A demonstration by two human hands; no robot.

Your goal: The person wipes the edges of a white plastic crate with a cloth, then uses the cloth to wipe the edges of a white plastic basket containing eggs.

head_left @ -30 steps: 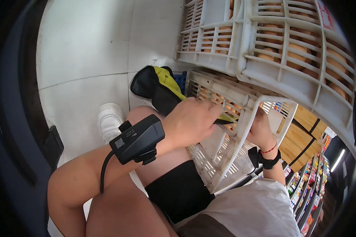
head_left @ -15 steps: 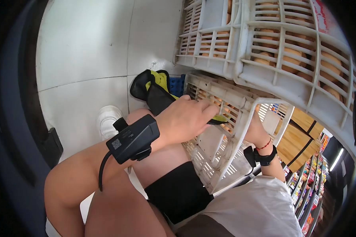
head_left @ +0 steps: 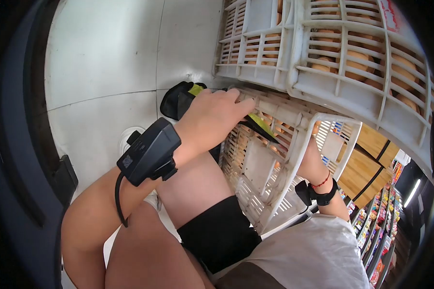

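Note:
My left hand (head_left: 219, 111) is curled over a piece of black-and-yellow fabric (head_left: 261, 127), at the rim of a white slatted plastic crate (head_left: 264, 164). One end of the fabric sticks out below the fingers against the slats, and a black padded end shows behind the wrist. My right hand (head_left: 309, 156) reaches in behind the crate's rim, its fingers mostly hidden by the plastic. Round tan-brown items show through the crate's slats. Each forearm carries a black strapped-on device (head_left: 149, 151).
Larger white crates (head_left: 332, 98) holding round tan-brown items stand stacked at upper right. Pale floor tiles (head_left: 101, 53) lie at upper left, with a white shoe (head_left: 130, 137) on them. My bent legs are close below the crate. Wooden boards and shelves of colourful packages (head_left: 378, 236) are at right.
My left hand has moved up and left along the crate, and the fabric under it has shifted the same way. My right hand has stayed about where it was.

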